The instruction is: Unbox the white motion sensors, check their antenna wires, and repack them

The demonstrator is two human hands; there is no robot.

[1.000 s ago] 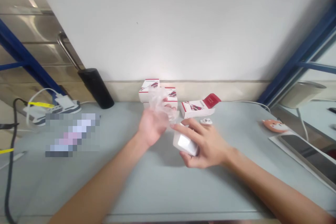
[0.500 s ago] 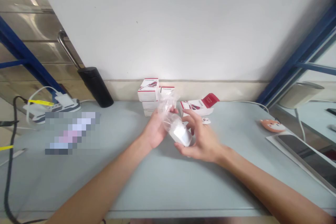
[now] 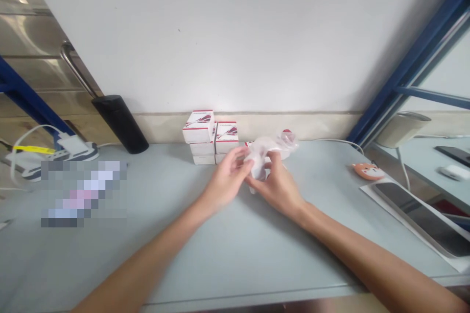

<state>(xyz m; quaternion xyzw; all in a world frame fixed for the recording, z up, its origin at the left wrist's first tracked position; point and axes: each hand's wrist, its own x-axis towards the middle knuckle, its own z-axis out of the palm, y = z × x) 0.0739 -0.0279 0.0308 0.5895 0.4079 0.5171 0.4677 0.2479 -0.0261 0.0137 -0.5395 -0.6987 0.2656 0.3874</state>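
Note:
At the middle of the table, a clear plastic bag [image 3: 273,145] lies crumpled about a small white device [image 3: 259,171], whose kind I cannot make out. My right hand [image 3: 282,187] has its thumb and fingers curled round the device from the right. From the left, my left hand [image 3: 228,175] pinches the bag near the device. Just behind the hands is an open white and red box [image 3: 284,154], mostly covered by the bag. Several closed boxes [image 3: 198,127] of the same print are stacked left of it, against the wall.
A black cylindrical bottle [image 3: 120,122] stands back left, near a power strip [image 3: 86,151] with cables. A pixelated flat item [image 3: 82,195] lies on the left. On the right are an orange animal-shaped object [image 3: 368,171] and a dark flat device [image 3: 422,217] on white paper.
The bag has swung over from the left of the device to its upper right, now covering most of the open box. My left hand has shifted right. The camera view has turned slightly.

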